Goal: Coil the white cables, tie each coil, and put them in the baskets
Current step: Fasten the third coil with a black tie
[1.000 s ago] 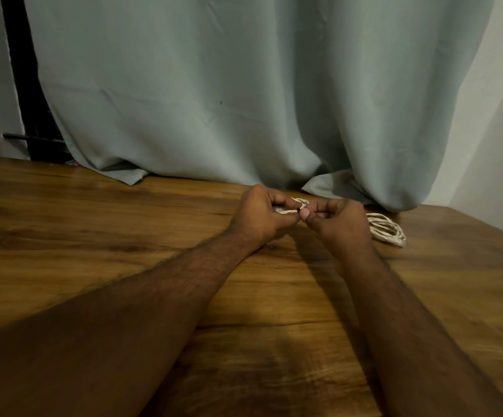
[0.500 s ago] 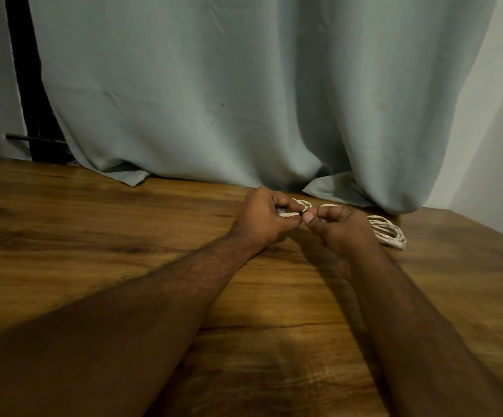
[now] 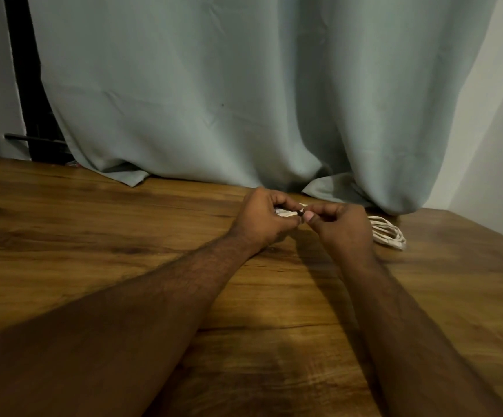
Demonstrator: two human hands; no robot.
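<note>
Pinching a thin white cable coil (image 3: 286, 212) between both hands at the far middle of the brown wood-grain bench (image 3: 93, 236): left hand (image 3: 262, 219) has fingers curled round the bundle, right hand (image 3: 342, 227) pinches the near end of it with thumb and forefinger, fingertips almost touching the left's. Something small and dark sits at the pinch point, too small to tell if it's a tie or a plug. More white cable loops (image 3: 388, 233) lie on the bench just right of the right hand, partly hidden behind it; can't tell if it's the same cable or a second coil. Grey-green curtain (image 3: 244, 100) hangs behind, hem resting on the bench. No baskets in view. Judgement: cable is light, limp and springy, so loops will splay if released; hold across the whole bundle at its waist, tie there.
</note>
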